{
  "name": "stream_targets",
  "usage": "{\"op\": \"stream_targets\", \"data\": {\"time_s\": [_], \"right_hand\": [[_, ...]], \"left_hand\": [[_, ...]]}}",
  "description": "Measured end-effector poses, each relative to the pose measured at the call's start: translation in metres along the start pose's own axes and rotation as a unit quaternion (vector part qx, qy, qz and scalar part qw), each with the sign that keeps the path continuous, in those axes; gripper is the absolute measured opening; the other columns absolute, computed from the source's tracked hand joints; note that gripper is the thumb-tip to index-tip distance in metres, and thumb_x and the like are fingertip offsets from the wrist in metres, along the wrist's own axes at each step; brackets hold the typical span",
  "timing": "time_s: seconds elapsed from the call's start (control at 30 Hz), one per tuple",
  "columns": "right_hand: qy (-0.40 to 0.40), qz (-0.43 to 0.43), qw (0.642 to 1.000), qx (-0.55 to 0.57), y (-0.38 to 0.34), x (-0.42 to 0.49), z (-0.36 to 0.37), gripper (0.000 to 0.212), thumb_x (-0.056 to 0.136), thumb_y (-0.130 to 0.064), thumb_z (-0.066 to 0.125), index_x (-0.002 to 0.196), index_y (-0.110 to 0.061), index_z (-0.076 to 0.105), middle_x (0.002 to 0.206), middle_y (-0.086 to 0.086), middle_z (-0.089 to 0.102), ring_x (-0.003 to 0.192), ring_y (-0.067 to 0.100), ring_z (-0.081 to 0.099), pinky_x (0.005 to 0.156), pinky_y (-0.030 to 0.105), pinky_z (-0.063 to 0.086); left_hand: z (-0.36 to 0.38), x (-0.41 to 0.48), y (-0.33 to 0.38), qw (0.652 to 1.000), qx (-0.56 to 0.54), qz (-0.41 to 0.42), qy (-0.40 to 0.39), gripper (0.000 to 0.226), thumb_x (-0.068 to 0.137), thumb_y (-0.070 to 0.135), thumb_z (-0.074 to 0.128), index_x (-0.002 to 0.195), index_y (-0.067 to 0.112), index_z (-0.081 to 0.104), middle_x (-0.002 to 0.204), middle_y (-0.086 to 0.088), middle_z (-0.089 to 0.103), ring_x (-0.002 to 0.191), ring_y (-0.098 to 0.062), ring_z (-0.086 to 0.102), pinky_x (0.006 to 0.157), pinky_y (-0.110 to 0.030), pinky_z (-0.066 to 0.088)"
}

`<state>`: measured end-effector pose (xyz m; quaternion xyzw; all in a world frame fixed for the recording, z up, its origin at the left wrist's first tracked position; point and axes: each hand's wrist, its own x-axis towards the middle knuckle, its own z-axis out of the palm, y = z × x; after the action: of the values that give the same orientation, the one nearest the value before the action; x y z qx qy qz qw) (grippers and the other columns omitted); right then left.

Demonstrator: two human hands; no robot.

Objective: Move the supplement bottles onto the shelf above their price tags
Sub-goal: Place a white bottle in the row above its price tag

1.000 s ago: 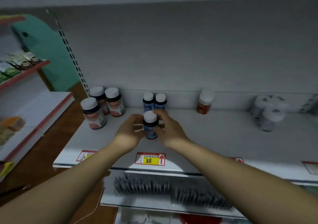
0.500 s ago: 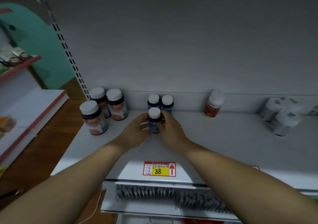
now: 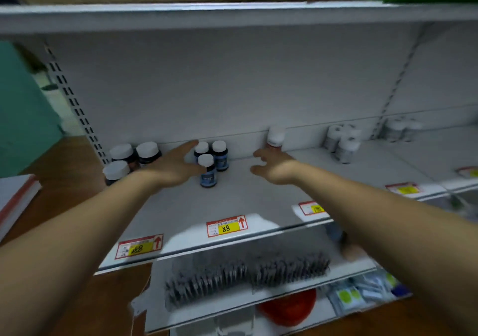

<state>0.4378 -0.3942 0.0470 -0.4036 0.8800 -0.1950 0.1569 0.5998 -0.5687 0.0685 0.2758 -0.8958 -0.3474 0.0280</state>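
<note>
**A:** Where are the blue supplement bottles point(image 3: 220, 156)?

**B:** All three stand upright in a tight cluster at the centre of the frame, well back on the white shelf point(image 3: 248, 196). Two are side by side against the back panel, and the front bottle point(image 3: 208, 174) is just ahead of them. The yellow price tag point(image 3: 227, 226) marked 88 is on the shelf's front edge, lower in the frame, with its red arrow pointing up.

**A:** And the hands?

**B:** The left hand point(image 3: 176, 166) is spread with its fingers straight, just left of the front bottle. Its thumb lies beside that bottle, but I cannot tell whether they touch. It grips nothing. The right hand point(image 3: 274, 166) hangs to the right of the cluster, apart from it, its fingers loosely curled around nothing.

**A:** What else is on that shelf?

**B:** At centre left, three dark bottles with white caps point(image 3: 148, 153) stand partly behind the left wrist, above a tag marked 258 point(image 3: 139, 246). Behind the right hand an orange-labelled bottle point(image 3: 275, 136) stands against the back panel. Further right there is a blurred group of white bottles point(image 3: 342, 144).

**A:** And underneath?

**B:** On the lower shelf point(image 3: 349, 268) lie rows of dark packets point(image 3: 245, 275), and below those is a red round thing point(image 3: 287, 307).
</note>
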Motion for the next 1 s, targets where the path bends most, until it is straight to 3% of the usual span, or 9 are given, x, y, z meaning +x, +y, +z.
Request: {"op": "stream_targets", "data": {"time_s": [0.13,0.53,0.67,0.83,1.0], "right_hand": [[0.046,0.046,0.996,-0.06,0.021,-0.069,-0.048,0.057,0.091,-0.038,0.054,0.141,-0.017,0.037,0.145,0.008,0.043,0.129,0.026,0.044,0.097,0.023,0.034],[0.154,0.228,0.941,-0.198,0.191,-0.318,-0.188,0.069,0.089,-0.047,0.053,0.147,-0.021,0.025,0.15,0.01,0.029,0.137,0.029,0.031,0.111,0.037,0.03],[0.185,0.287,0.919,-0.197,0.266,-0.409,-0.229,0.07,0.089,-0.045,0.055,0.147,-0.021,0.024,0.152,0.008,0.028,0.138,0.028,0.03,0.112,0.037,0.03],[0.226,0.348,0.897,-0.155,0.336,-0.497,-0.27,0.069,0.089,-0.041,0.057,0.147,-0.028,0.022,0.155,0.003,0.022,0.139,0.025,0.03,0.109,0.038,0.034],[0.216,0.377,0.887,-0.155,0.399,-0.536,-0.298,0.07,0.089,-0.044,0.056,0.148,-0.027,0.021,0.155,0.003,0.022,0.139,0.026,0.029,0.11,0.039,0.035]], "left_hand": [[0.017,-0.014,0.066,0.993,0.045,0.106,-0.02,0.07,0.085,0.027,0.063,0.144,0.025,0.027,0.149,0.0,0.033,0.133,-0.022,0.037,0.095,-0.024,0.03],[0.173,-0.076,0.335,0.928,0.072,0.346,-0.122,0.075,0.083,0.03,0.066,0.146,0.026,0.025,0.153,0.0,0.028,0.137,-0.019,0.033,0.109,-0.025,0.025],[0.248,-0.097,0.433,0.909,0.049,0.382,-0.163,0.075,0.085,0.027,0.065,0.147,0.024,0.023,0.154,0.001,0.024,0.139,-0.016,0.027,0.106,-0.022,0.023],[0.336,-0.121,0.534,0.894,0.042,0.397,-0.205,0.075,0.086,0.031,0.063,0.147,0.026,0.021,0.155,-0.001,0.021,0.139,-0.022,0.027,0.109,-0.032,0.026],[0.394,-0.126,0.6,0.88,0.076,0.412,-0.222,0.074,0.087,0.031,0.061,0.148,0.027,0.017,0.156,-0.004,0.017,0.14,-0.025,0.025,0.112,-0.037,0.025]]}}
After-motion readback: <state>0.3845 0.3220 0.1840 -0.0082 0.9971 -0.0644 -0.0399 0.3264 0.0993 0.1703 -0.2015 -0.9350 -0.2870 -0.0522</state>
